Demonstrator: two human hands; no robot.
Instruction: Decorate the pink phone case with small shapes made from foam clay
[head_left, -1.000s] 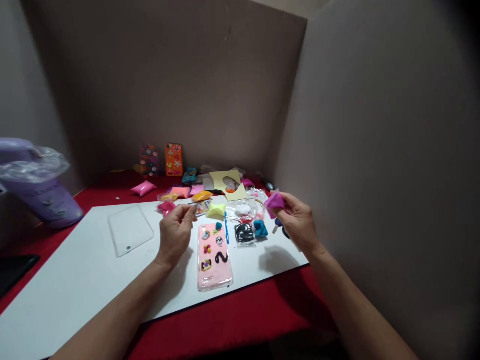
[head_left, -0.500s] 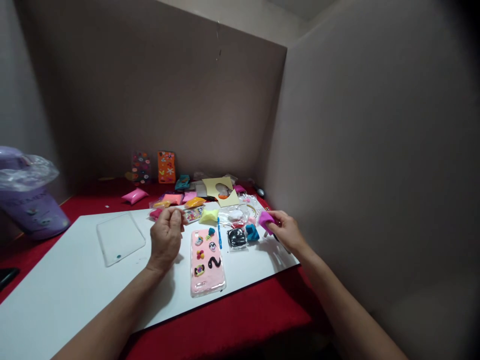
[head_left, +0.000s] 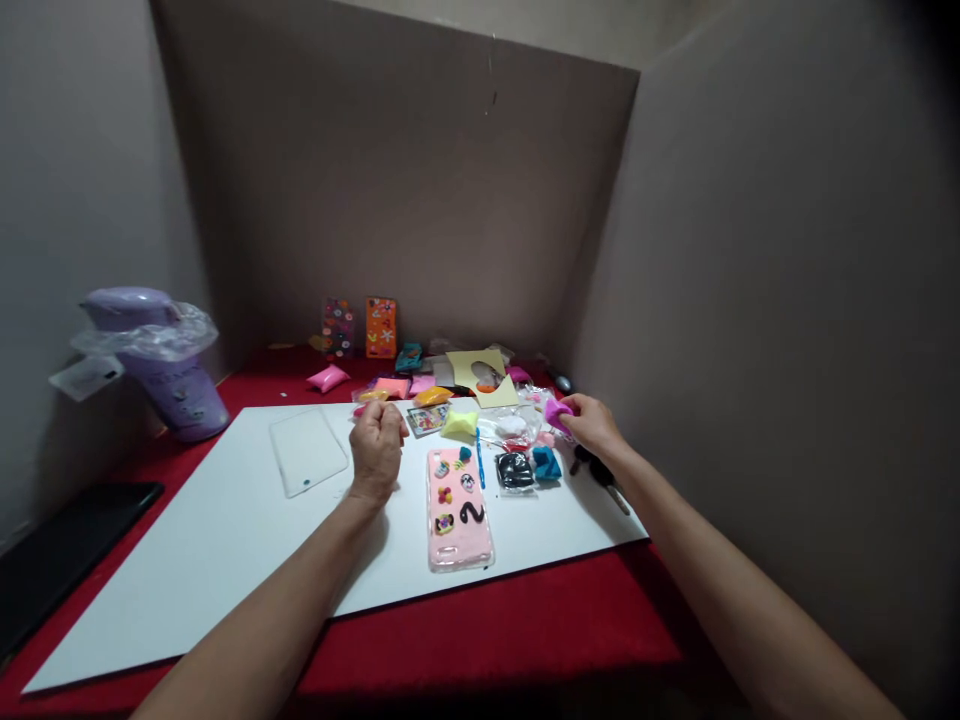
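Observation:
My right hand [head_left: 596, 428] pinches a purple clay packet [head_left: 556, 414] over the right side of the white board. My left hand [head_left: 377, 450] is closed above the board; whatever its curled fingers may hold is hidden. Between the two hands lies a pink phone case [head_left: 469, 545] decorated with small clay figures, including a black squiggle and a flower. A blue modelling tool [head_left: 481, 460] rests beside the case's upper right edge. Just right of that are a black clay packet [head_left: 515, 471] and a crumpled blue wrapper or clay lump [head_left: 546, 463].
A clear case [head_left: 307, 452] lies on the white board [head_left: 202, 530], left of my hand. Behind are a yellow packet [head_left: 460, 425], other colourful packets and a cut-out card [head_left: 484, 365]. Decorated cases [head_left: 381, 328] lean at the back wall. A purple bin [head_left: 176, 390] stands left.
The view has turned left, so everything appears farther right. My right hand has drawn back toward the rear with the purple packet, uncovering dark items under my wrist. My left hand stays closed.

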